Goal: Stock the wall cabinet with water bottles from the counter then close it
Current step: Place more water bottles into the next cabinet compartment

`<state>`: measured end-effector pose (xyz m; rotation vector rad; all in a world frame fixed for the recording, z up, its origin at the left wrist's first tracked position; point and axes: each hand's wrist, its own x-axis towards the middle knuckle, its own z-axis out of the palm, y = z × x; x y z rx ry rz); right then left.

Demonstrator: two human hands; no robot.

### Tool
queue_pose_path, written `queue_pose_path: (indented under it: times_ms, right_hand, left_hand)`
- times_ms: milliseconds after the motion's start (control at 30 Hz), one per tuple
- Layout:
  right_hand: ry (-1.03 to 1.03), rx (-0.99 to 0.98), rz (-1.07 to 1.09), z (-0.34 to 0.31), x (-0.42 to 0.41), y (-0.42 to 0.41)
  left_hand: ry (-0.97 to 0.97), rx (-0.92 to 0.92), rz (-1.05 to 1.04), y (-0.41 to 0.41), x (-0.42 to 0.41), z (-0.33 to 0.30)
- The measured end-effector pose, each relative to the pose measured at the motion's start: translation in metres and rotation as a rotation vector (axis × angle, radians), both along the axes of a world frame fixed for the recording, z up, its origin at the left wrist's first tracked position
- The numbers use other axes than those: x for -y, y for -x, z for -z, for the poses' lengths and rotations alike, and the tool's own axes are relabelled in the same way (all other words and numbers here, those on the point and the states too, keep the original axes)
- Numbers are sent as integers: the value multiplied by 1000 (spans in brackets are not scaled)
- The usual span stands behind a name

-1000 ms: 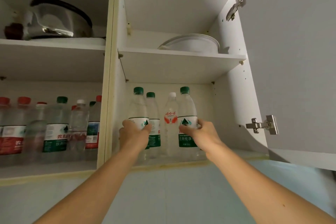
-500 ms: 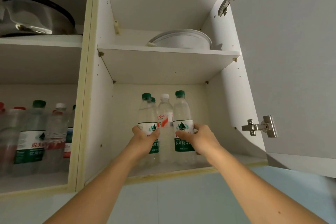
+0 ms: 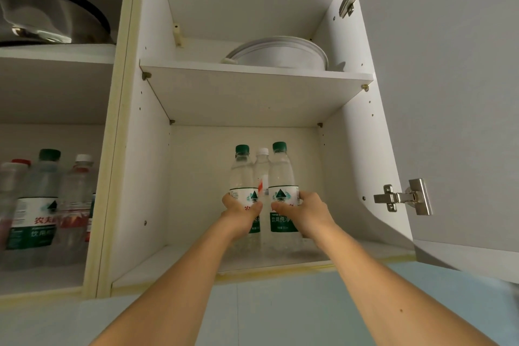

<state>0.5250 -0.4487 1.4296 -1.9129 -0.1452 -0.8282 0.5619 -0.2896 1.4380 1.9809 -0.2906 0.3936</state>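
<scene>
Both my arms reach up into the open wall cabinet's lower right compartment [image 3: 280,257]. My left hand [image 3: 241,212] grips a green-capped water bottle [image 3: 242,177] around its label. My right hand [image 3: 304,212] grips a second green-capped bottle [image 3: 281,174] the same way. Both bottles stand upright on the shelf, close together. Behind and between them stands a white-capped bottle [image 3: 262,166] with a red mark. The cabinet door [image 3: 449,78] hangs open at the right.
The left compartment holds several more bottles [image 3: 42,205], green, white and red capped. Above them lies a metal pot lid [image 3: 47,14]. A white round dish [image 3: 280,53] sits on the upper right shelf. Two metal hinges [image 3: 404,196] stick out from the door.
My view has shifted right and closer to the right compartment. Both hands have carried their bottles deeper onto the shelf and nearer each other; a fourth bottle behind is now hidden.
</scene>
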Motion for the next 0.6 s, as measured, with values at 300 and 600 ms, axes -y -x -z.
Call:
queue_pose_path:
  times_ms: [300,600]
  right_hand:
    - [42,-26,4,1,0,4]
    - [249,-67,116,12,-5,41]
  left_hand:
    - [-138,-26,-32,20,-14,-4]
    - [-322,355,-54,80,-58,-7]
